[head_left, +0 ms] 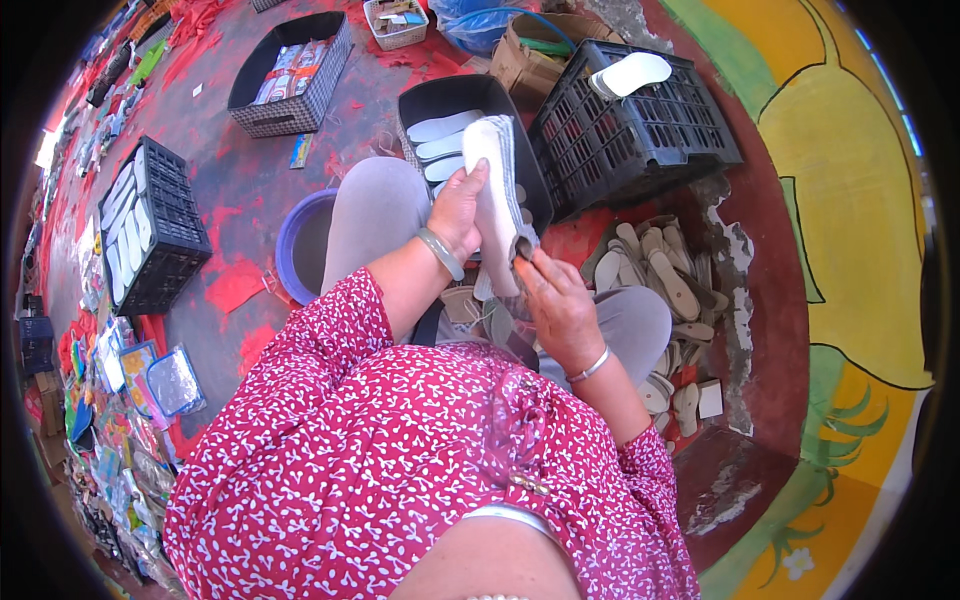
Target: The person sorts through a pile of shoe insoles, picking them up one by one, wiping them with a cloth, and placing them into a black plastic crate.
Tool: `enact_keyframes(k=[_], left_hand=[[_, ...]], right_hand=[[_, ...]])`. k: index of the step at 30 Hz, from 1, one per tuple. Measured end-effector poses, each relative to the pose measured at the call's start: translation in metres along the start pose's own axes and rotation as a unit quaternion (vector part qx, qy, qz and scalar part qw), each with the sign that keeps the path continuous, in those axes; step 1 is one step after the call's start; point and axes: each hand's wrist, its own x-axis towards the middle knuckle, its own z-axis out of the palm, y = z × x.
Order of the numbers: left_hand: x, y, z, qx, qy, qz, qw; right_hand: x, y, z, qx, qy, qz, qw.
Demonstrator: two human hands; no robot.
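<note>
In front of my lap, my left hand [460, 215] is closed round a stack of white insoles [492, 195] with grey layered edges, its thumb lying on the top face. The stack stands tilted, long side up. My right hand [562, 308] is closed at the stack's lower right edge, fingertips pinched by a small dark thing [522, 248] whose kind I cannot make out. Just beyond the stack, a dark bin [415, 95] holds several white insoles [442, 146]. More soles and straps lie in my lap, partly hidden by my hands.
A black crate [640, 135] with a white insole [640, 72] on top stands at the far right. Below it is a pile of beige soles [670, 285]. To the left are a purple basin [290, 250], a crate of insoles [165, 255] and a checkered basket [285, 118]. A painted wall [850, 220] borders the right.
</note>
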Motion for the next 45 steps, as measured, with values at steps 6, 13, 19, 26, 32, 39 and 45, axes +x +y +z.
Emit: enact_keyframes(k=[6,13,19,26,32,39,45], left_hand=[[0.001,0.006,0.001,-0.045,0.03,0.0,0.999],[0.002,0.02,0.007,-0.112,0.025,-0.05,0.992],[-0.008,0.005,0.013,0.131,-0.08,0.041,0.987],[-0.017,-0.012,0.006,0.384,-0.198,0.176,0.884],[-0.032,-0.004,0.018,0.543,-0.21,0.328,0.744],[-0.036,-0.006,0.017,0.539,-0.249,0.365,0.717],[-0.039,-0.01,0.015,0.519,-0.247,0.33,0.749]], right_hand=[[-0.028,0.002,0.0,-0.089,-0.017,0.021,0.996],[-0.046,0.006,0.011,-0.028,-0.019,0.026,0.999],[-0.013,0.033,-0.045,0.383,0.279,0.315,0.822],[0.037,0.012,-0.073,0.059,0.27,0.114,0.954],[0.059,-0.005,-0.042,-0.139,0.171,-0.04,0.975],[0.039,0.004,-0.045,-0.086,0.192,-0.001,0.978],[0.023,0.009,-0.043,-0.056,0.228,0.042,0.971]])
